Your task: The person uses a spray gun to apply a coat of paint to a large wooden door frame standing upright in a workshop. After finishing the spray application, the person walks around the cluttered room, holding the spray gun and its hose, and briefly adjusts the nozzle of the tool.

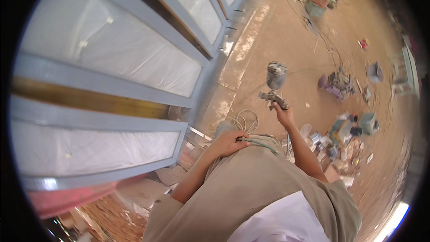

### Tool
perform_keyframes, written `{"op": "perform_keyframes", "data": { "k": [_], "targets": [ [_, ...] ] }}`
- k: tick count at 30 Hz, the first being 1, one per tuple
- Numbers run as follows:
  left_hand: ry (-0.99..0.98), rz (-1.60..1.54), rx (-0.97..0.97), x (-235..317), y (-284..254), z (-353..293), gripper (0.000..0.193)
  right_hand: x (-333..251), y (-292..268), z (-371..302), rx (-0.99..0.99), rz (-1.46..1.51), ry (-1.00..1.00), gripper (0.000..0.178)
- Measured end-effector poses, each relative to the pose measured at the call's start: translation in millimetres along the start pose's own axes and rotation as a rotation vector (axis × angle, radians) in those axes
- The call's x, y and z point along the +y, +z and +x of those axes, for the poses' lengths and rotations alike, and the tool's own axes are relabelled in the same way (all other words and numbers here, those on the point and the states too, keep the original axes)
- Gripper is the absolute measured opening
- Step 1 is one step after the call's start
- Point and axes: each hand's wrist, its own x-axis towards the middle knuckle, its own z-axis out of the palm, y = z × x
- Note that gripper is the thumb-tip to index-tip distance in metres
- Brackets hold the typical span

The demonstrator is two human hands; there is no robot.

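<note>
My right hand (283,115) is closed round the handle of a dark, paint-stained spray gun (272,99), held out in front of me. Just beyond the gun shows a grey, paint-smeared cup (277,77); I cannot tell whether it is joined to the gun or stands apart. At my waist, my left hand (230,142) has its fingers curled over a thin green hose (264,145) that runs across my shirt. To my left stand blue-grey painted frames (195,83) whose panels (134,45) are covered with whitish plastic sheet.
A coiled hose (246,120) lies on the brown floor ahead. Further right are a purple-based machine (338,84), a grey bucket (375,71) and a heap of cans and rubbish (347,145). A box-like stand (320,0) is far off, with cables (329,40) trailing nearby.
</note>
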Motion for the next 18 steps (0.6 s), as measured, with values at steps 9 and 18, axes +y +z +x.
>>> {"op": "perform_keyframes", "data": {
  "k": [9,18],
  "targets": [
    [0.239,0.074,-0.365,44,-36,155,0.032,15,-72,-45,0.458,0.112,0.335,0.035],
    [0.295,0.131,-0.584,84,-125,343,0.035,-44,-65,79,0.741,0.321,0.299,0.037]
  ]
}}
